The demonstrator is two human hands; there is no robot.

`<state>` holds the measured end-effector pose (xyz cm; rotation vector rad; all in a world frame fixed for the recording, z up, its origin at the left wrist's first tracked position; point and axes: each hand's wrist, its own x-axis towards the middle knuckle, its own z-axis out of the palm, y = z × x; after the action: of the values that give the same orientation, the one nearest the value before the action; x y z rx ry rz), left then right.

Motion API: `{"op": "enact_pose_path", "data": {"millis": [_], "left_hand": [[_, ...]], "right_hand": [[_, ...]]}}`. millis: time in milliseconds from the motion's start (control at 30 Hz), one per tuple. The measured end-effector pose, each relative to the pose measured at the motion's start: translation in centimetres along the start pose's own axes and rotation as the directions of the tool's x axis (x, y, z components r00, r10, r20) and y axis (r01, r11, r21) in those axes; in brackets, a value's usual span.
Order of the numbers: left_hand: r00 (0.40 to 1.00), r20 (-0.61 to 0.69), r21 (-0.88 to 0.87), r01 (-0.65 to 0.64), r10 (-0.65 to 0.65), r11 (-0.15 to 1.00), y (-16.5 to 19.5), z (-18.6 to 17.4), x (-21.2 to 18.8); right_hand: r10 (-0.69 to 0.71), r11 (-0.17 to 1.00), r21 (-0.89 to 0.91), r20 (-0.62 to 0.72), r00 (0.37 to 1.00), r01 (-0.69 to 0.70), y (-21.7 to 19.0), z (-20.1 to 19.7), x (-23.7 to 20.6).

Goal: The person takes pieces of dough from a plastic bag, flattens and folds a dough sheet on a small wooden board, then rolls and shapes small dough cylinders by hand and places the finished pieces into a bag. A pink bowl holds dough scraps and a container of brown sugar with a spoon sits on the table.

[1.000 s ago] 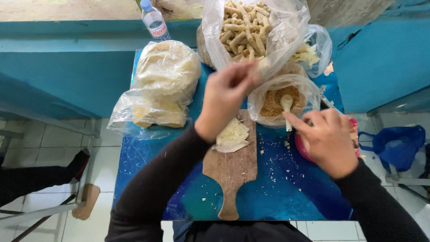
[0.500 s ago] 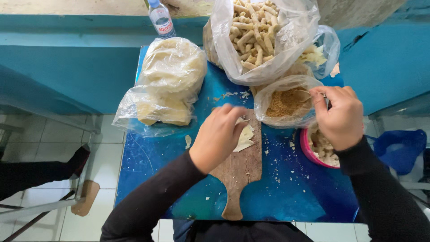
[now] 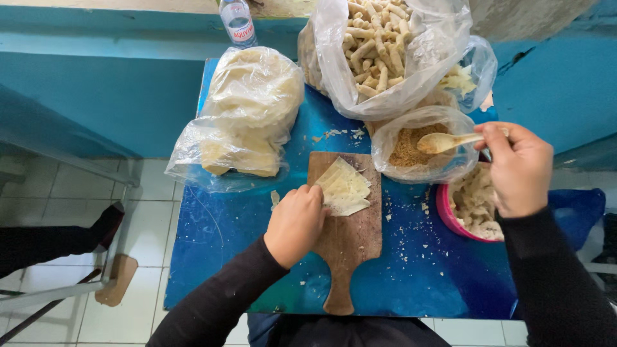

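Clenched around a wooden spoon [image 3: 450, 140] over the crumb bag [image 3: 414, 144] is the right hand [image 3: 519, 168], while thin pastry sheets [image 3: 342, 187] are pressed onto the cutting board [image 3: 347, 238] by the left hand [image 3: 297, 222], so filling appears underway.

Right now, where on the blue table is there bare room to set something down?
Bare patches on the blue table: the near-left corner, left of the wooden cutting board, and the near strip between board and pink bowl. The far half is crowded with the wrapper bag, roll bag and crumb bag.
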<state>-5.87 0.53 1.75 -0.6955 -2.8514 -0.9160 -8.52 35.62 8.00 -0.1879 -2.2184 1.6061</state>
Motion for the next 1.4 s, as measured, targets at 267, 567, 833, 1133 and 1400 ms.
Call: {"op": "enact_pose_path", "data": {"millis": [267,567,833,1133,1400], "left_hand": [[0.998,-0.009,0.003,0.055,-0.055,0.998,0.2,0.2,0.2],[0.995,-0.076,0.001,0.067,-0.066,0.998,-0.1,-0.1,0.2],[0.993,-0.113,-0.057,0.033,-0.040,0.998,0.0,0.2,0.3],[0.986,-0.160,-0.246,-0.005,-0.036,0.969,0.9,-0.4,0.3],[0.983,-0.183,-0.492,-0.070,-0.025,0.868,1.0,0.5,0.9]], "right_hand": [[0.134,0.983,0.115,0.094,0.986,-0.144,-1.0,4.2,-5.6],[-0.173,0.955,-0.191,0.262,0.949,0.227,-1.0,9.1,-9.3],[-0.629,0.601,-0.237,0.449,0.635,0.763,-1.4,8.4,-10.4],[-0.517,0.737,-0.454,0.098,0.850,0.501,-1.6,5.0,-7.6],[-0.555,0.414,-0.743,0.251,0.793,0.525,-6.1,6.6,-6.0]]}}
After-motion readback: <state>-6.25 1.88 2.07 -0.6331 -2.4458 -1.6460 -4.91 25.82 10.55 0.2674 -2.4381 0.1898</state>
